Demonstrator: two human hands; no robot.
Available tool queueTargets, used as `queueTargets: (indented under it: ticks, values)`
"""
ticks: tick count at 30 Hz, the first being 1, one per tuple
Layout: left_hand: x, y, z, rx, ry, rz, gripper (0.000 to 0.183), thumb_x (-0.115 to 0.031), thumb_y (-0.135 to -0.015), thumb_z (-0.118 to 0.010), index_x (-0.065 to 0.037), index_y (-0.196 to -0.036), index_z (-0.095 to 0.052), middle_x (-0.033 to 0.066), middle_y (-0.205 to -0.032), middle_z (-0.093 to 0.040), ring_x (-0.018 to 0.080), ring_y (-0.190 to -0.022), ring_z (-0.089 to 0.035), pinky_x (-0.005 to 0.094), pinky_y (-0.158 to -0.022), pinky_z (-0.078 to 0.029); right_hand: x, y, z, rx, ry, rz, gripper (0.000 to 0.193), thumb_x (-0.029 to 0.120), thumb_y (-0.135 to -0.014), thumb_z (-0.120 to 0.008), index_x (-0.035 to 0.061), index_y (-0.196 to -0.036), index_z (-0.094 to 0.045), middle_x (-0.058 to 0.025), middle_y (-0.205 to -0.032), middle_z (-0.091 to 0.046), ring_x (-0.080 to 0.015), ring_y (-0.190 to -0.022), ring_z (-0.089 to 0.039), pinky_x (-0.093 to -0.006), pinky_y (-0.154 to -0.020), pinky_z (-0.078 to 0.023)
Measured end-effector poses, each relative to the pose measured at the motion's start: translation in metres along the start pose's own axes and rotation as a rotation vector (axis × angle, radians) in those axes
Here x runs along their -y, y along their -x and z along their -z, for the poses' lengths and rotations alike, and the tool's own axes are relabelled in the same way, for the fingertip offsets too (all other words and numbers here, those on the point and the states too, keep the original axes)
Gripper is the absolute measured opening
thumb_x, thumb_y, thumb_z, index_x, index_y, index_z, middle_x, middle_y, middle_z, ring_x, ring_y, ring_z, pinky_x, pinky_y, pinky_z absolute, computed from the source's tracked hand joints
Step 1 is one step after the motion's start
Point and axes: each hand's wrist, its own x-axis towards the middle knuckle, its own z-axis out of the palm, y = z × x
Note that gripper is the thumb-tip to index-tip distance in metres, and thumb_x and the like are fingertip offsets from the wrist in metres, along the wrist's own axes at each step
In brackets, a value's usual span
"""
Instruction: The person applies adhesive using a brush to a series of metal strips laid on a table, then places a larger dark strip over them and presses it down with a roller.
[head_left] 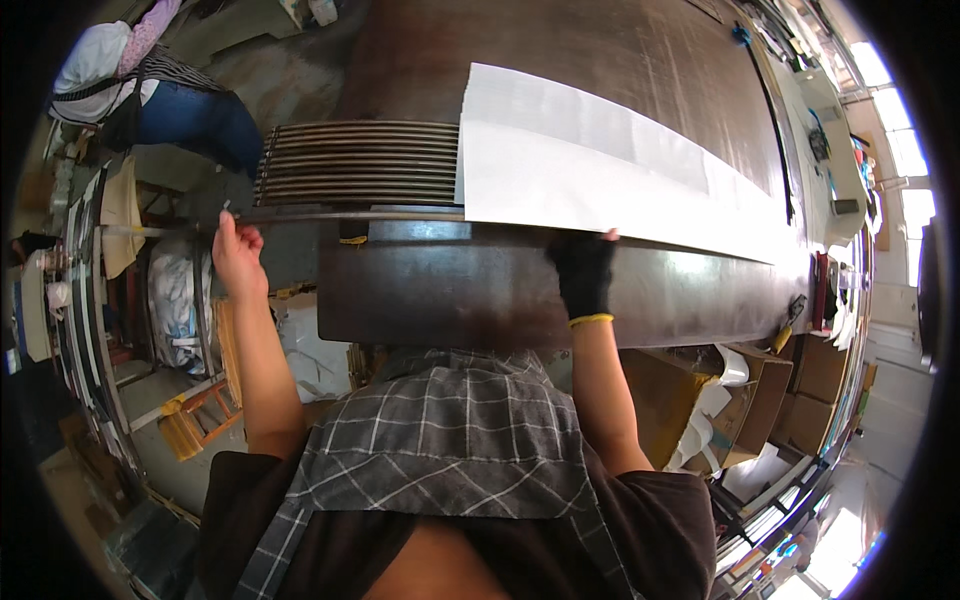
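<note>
My bare left hand [240, 258] is raised at the left end of a long thin metal rod [350, 215], its fingers closed on that end. Toward the right, the rod passes out of sight at the near edge of a large white sheet [560, 175]. My right hand [583, 275] wears a black glove with a yellow cuff. It grips the sheet's near edge, one bare fingertip showing there; the other fingers are hard to make out. Beyond the held rod, several parallel metal rods [365, 160] lie side by side, their right ends hidden by the sheet.
A dark, worn tabletop [600, 35] extends behind the sheet, with a dark smooth surface [440, 300] in front of me. Cardboard boxes [760, 400] stand below at right. A yellow-handled tool [788, 325] is at the right corner. Another person [190, 115] bends at far left.
</note>
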Motion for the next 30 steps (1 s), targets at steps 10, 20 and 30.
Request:
queueTargets:
  ticks: [10, 20, 30]
  values:
    - [0.119, 0.003, 0.185, -0.006, -0.071, 0.417, 0.034, -0.040, -0.093, -0.063, -0.008, -0.093, -0.054, 0.0011, -0.077, -0.047, 0.0128, -0.070, -0.044, 0.0269, -0.061, -0.039, -0.010, 0.082, 0.032, -0.527, 0.052, -0.321, 0.070, 0.062, -0.092, -0.045, -0.0015, -0.123, -0.053, -0.0223, -0.113, -0.064, -0.0341, -0.089, -0.065, -0.0415, -0.073, -0.055]
    - [0.074, 0.140, 0.039, 0.601, -1.339, -0.694, 0.039, -0.025, -0.084, -0.072, 0.001, -0.110, -0.057, 0.0154, -0.120, -0.056, 0.0307, -0.111, -0.054, 0.0430, -0.090, -0.044, 0.072, 0.126, 0.057, -0.295, 2.025, 0.529, 0.071, 0.049, -0.087, -0.058, -0.0044, -0.133, -0.045, -0.0247, -0.140, -0.043, -0.0385, -0.135, -0.035, -0.0503, -0.113, -0.021]
    - [0.074, 0.150, -0.013, 0.909, -1.847, -0.484, 0.021, -0.013, -0.080, -0.072, 0.001, -0.090, -0.060, 0.0153, -0.094, -0.059, 0.0363, -0.086, -0.058, 0.0419, -0.074, -0.047, 0.303, 0.080, 0.350, -0.618, 2.268, 0.405, 0.086, 0.056, -0.089, -0.051, -0.0052, -0.145, -0.028, -0.0259, -0.154, -0.020, -0.0398, -0.145, -0.012, -0.0538, -0.117, -0.001]
